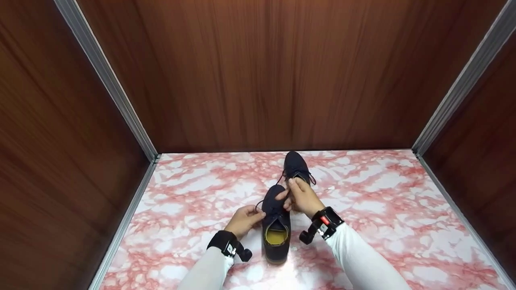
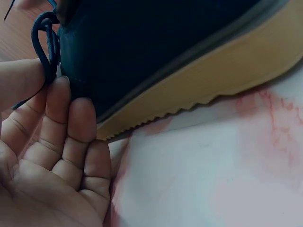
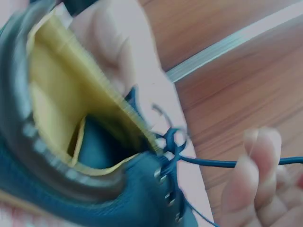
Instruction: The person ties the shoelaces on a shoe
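Note:
A dark navy lace-up shoe [image 1: 277,233] with a yellow lining stands upright on the table, its heel nearest me. At its left side, my left hand [image 1: 244,220] pinches a loop of its shoelace [image 2: 41,45] between thumb and forefinger. Over the shoe's right front, my right hand [image 1: 303,197] pinches the other part of the lace, which runs taut from a knot [image 3: 175,142] at the eyelets to the fingertips. The tan ridged sole [image 2: 203,78] shows in the left wrist view. The right wrist view is somewhat blurred.
A matching navy shoe [image 1: 295,163] with loose laces stands just beyond, near the back wall, partly behind my right hand. The table [image 1: 193,201] has a red-and-white marbled top. Wood-grain panels [image 1: 258,76] with grey metal corner strips enclose its back and sides.

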`<state>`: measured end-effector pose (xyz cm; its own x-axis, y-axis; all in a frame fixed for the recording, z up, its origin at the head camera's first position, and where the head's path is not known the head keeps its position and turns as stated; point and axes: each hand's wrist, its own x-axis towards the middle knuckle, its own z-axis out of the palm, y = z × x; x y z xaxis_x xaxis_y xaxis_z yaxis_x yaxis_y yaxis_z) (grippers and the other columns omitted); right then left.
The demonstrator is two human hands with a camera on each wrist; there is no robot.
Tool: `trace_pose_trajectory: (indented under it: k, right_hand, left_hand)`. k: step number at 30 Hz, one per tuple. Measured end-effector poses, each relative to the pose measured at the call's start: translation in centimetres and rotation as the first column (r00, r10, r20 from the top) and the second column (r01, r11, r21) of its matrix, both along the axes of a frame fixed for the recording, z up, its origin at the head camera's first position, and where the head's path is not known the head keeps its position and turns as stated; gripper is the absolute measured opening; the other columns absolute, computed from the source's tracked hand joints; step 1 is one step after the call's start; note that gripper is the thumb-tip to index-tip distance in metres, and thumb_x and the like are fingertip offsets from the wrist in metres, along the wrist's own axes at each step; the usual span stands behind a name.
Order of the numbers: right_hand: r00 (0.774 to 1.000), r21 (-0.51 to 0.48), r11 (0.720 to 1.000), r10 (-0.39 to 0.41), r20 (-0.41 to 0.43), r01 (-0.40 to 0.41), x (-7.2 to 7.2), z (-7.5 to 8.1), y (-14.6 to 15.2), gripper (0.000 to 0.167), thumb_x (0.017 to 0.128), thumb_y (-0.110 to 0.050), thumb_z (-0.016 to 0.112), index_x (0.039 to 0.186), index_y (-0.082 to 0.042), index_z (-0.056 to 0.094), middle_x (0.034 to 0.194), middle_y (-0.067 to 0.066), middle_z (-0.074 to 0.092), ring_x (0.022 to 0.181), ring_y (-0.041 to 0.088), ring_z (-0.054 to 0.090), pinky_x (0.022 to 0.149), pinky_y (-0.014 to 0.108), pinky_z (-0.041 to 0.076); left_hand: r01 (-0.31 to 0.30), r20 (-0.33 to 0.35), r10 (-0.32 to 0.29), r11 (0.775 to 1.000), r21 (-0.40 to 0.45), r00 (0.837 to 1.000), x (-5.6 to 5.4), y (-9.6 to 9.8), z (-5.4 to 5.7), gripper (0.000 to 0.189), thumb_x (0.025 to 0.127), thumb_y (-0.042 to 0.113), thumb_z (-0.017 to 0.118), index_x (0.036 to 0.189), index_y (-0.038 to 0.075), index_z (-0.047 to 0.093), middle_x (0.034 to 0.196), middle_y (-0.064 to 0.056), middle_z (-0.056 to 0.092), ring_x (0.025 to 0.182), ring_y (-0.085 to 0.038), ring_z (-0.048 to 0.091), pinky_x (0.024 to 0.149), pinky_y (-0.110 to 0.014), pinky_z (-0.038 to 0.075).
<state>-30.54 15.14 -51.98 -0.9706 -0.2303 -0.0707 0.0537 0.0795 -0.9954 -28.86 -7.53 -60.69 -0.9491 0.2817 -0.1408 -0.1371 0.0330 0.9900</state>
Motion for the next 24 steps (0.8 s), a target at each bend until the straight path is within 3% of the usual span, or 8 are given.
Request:
trace_pose_trajectory:
  k: [4,8,12,17,20,24]
  right_hand:
    - [0.999,-0.129,0.991,0.039,0.015,-0.037,-0.1,0.4,0.7,0.028,0.116,-0.025,0.03,0.111,0.0,0.041,0.076,0.004,0.07,0.059,0.012,0.067,0.059,0.027,0.058]
    - [0.998,-0.136,0.989,0.052,-0.018,-0.054,0.0,0.5,1.8,0.021,0.111,-0.016,0.048,0.118,0.003,0.051,0.084,0.004,0.072,0.069,0.012,0.071,0.068,0.026,0.062]
    - [0.996,-0.145,0.986,0.07,-0.048,-0.076,0.2,0.3,2.6,0.032,0.105,-0.007,0.061,0.128,0.014,0.056,0.099,0.011,0.078,0.086,0.013,0.077,0.082,0.028,0.064]
    - [0.999,-0.182,0.983,-0.009,-0.04,0.002,0.3,0.3,2.5,0.037,0.108,-0.016,0.058,0.129,0.015,0.062,0.097,0.005,0.08,0.084,0.011,0.077,0.08,0.028,0.064]
    - [0.996,-0.181,0.98,-0.09,-0.028,0.084,0.4,0.2,2.1,0.033,0.11,-0.019,0.053,0.117,0.009,0.069,0.09,0.001,0.079,0.076,0.01,0.073,0.072,0.026,0.063]
    - [0.99,-0.194,0.973,-0.135,-0.039,0.125,0.4,0.1,1.7,0.034,0.112,-0.02,0.048,0.093,-0.004,0.071,0.086,0.0,0.077,0.079,0.012,0.071,0.071,0.025,0.059]
  left_hand:
    - [-0.023,-0.011,0.023,1.0,0.0,1.0,0.1,-0.1,0.2,0.018,0.098,0.016,0.072,0.097,-0.002,0.066,0.078,0.0,0.065,0.07,-0.016,0.06,0.066,-0.029,0.054]
    - [-0.094,-0.052,0.093,0.996,-0.007,0.994,0.0,-0.1,0.7,0.021,0.098,0.016,0.073,0.098,-0.004,0.068,0.078,-0.003,0.066,0.071,-0.017,0.062,0.065,-0.032,0.057]
    - [-0.166,-0.108,0.167,0.986,0.016,0.98,-0.4,0.2,1.3,0.025,0.1,0.017,0.068,0.104,-0.008,0.067,0.087,-0.005,0.07,0.078,-0.016,0.065,0.071,-0.03,0.058]
    - [-0.185,-0.074,0.198,0.971,0.152,0.977,-0.7,0.7,2.7,0.027,0.106,0.019,0.06,0.106,-0.007,0.065,0.101,-0.007,0.072,0.09,-0.018,0.068,0.084,-0.034,0.059]
    - [-0.161,-0.038,0.182,0.936,0.314,0.983,-0.7,1.1,3.5,0.023,0.108,0.017,0.053,0.103,-0.001,0.066,0.103,-0.004,0.071,0.094,-0.017,0.067,0.09,-0.036,0.056]
    - [-0.097,-0.025,0.126,0.861,0.499,0.992,-0.5,1.6,4.5,0.027,0.112,0.018,0.043,0.097,0.009,0.064,0.101,-0.002,0.07,0.096,-0.017,0.068,0.097,-0.037,0.054]
